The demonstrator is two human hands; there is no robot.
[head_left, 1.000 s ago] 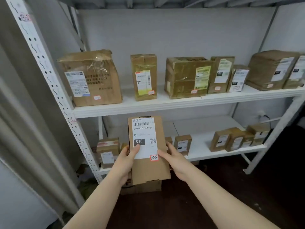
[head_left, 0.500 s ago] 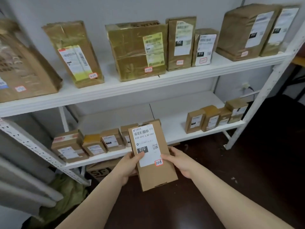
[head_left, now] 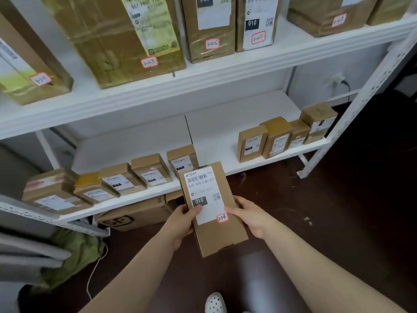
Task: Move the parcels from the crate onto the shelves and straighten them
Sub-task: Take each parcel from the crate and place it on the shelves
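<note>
Confirm grip before placing: left hand (head_left: 180, 222) and right hand (head_left: 250, 219) both clamped on the flat parcel (head_left: 223, 236), one on each long edge, left thumb across the white label (head_left: 204, 190). Note position of the flat parcel: held in the air, slightly tilted, just in front of the lower shelf (head_left: 135, 143) and clear of it.

Read the red-edged sticker (head_left: 222, 218) marked 3-3-8 and match it to a slot; most likely the bare gap between the left row of small parcels (head_left: 121, 179) and the right group (head_left: 276, 137).

Lift over the front lip rather than pushing into it. Stand on a short edge, label facing outward, as with the neighbours. Set down without knocking the nearest small parcel (head_left: 181, 159), standing just behind the top edge in this view. Release only once seated flat. Then square the face to the shelf edge and correct any slant.
</note>
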